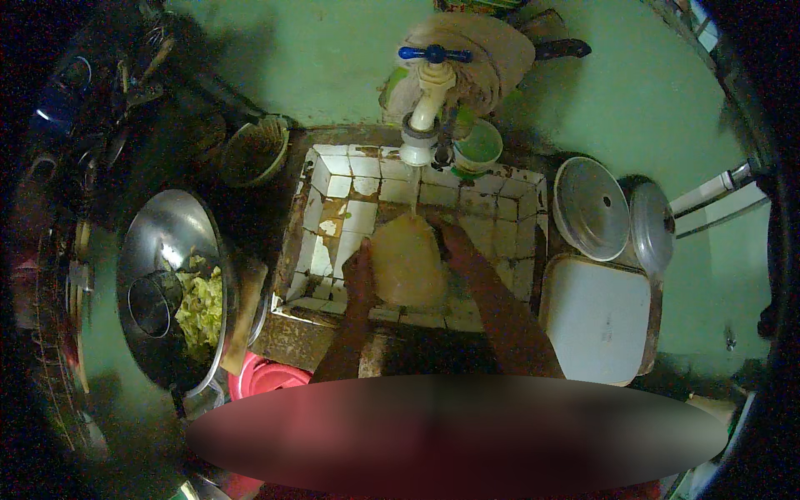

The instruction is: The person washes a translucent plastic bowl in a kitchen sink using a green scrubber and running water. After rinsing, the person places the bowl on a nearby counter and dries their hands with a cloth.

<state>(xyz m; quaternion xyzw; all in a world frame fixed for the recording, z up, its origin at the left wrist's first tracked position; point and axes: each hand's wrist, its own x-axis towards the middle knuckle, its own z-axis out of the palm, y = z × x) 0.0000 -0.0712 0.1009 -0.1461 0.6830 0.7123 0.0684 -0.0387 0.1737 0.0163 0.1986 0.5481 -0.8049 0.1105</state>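
Note:
Both my hands are over a white-tiled sink [350, 212], with a pale yellowish, rounded item [409, 265] between them. It could be a board or a shallow dish; the dim light does not settle it. My left hand [359, 272] grips its left edge, thumb up. At the upper right edge, my right hand [455, 240] holds it, its fingers partly hidden. A thin stream of water [414, 190] falls from the white tap [426, 112] with a blue handle [435, 54] onto the item's top edge.
A metal wok [169, 219] with chopped greens [203, 306] stands left, near a wooden board [245, 319] and a pink plastic basin [272, 378]. A green tub [478, 147] sits behind the sink. Pot lids [590, 209] and a white tray [597, 319] are right.

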